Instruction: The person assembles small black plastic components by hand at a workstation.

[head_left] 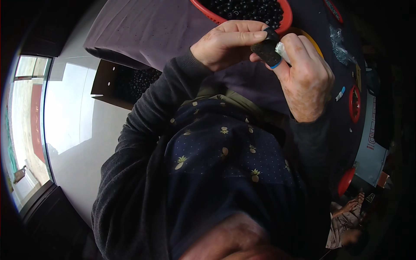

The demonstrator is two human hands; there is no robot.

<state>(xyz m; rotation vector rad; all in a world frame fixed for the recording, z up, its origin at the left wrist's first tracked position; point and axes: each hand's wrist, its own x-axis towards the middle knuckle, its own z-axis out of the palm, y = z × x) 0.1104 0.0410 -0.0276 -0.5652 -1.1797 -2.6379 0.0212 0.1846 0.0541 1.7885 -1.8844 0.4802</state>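
Observation:
Both my hands meet just in front of a red basket (287, 19) full of small black round parts (242, 9). My left hand (229, 43) is closed, its thumb and forefinger pinching a small black piece (271, 34) with a bit of blue at its edge. My right hand (307, 80) is closed at the same spot, its fingers curled in. A black cover (266, 54) with a blue rim appears to sit on the right thumb, and a white wrap (282, 51) shows by the right forefinger. What the right fingertips grip is hidden.
A dark purple cloth (143, 30) covers the table. An open cardboard box (104, 82) of black parts stands below it at left. A yellow rim (310, 38) shows behind my right hand. Clear plastic (340, 45) and a red container (355, 104) lie right; another person's hands (349, 206) show lower right.

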